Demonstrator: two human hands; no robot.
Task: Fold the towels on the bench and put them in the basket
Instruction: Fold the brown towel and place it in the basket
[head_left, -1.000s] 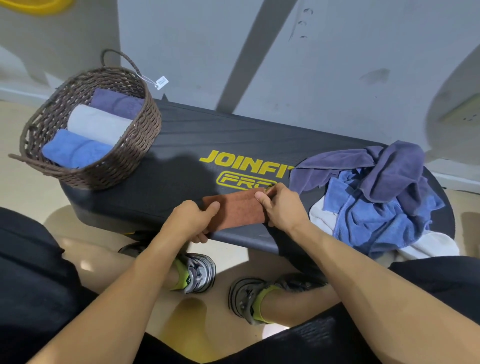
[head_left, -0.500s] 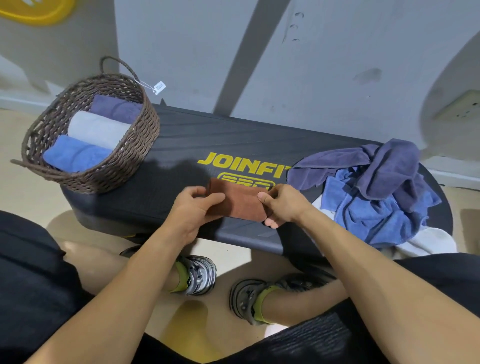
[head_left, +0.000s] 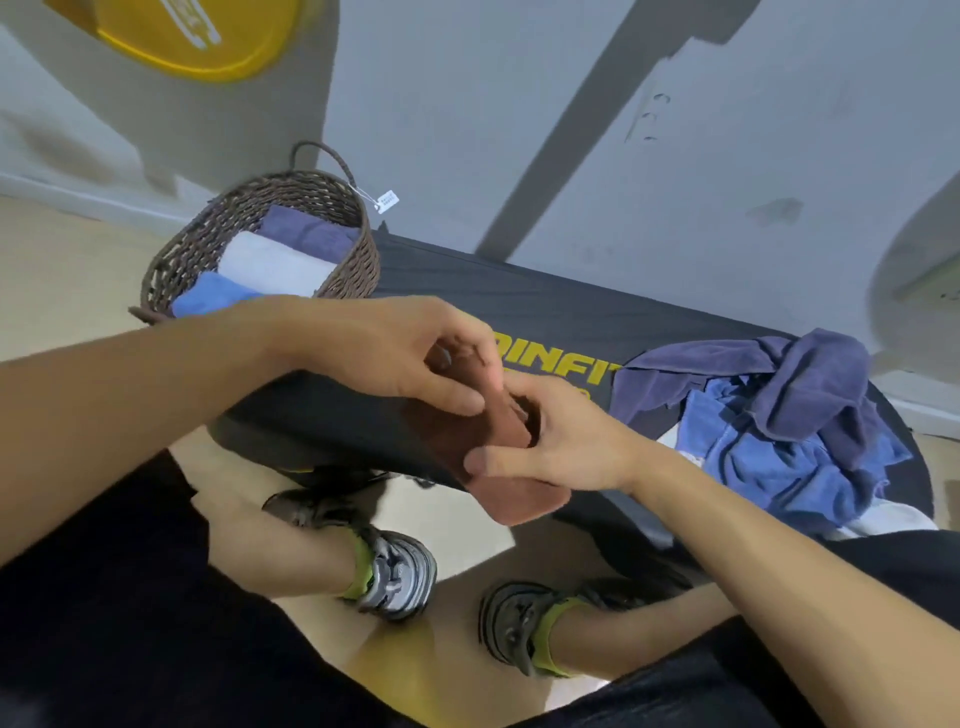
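A small folded brown towel (head_left: 511, 499) hangs in the air in front of the black bench (head_left: 524, 306). My left hand (head_left: 400, 358) grips its upper end with curled fingers. My right hand (head_left: 561, 441) holds its lower part, thumb pressed across the front. A brown wicker basket (head_left: 353, 260) sits at the bench's left end with three folded towels inside: blue, white and purple. A loose heap of purple, blue and white towels (head_left: 779, 431) lies on the bench's right end.
A grey wall rises right behind the bench, with a yellow disc (head_left: 208, 36) high on the left. My legs and shoes (head_left: 400, 577) stand on the tan floor under the bench's near edge. A paper tag (head_left: 387, 201) hangs from the basket handle.
The brown towel has left the bench surface and now hangs between both hands, turned more upright. My left hand has risen and crossed over it. The camera has tilted.
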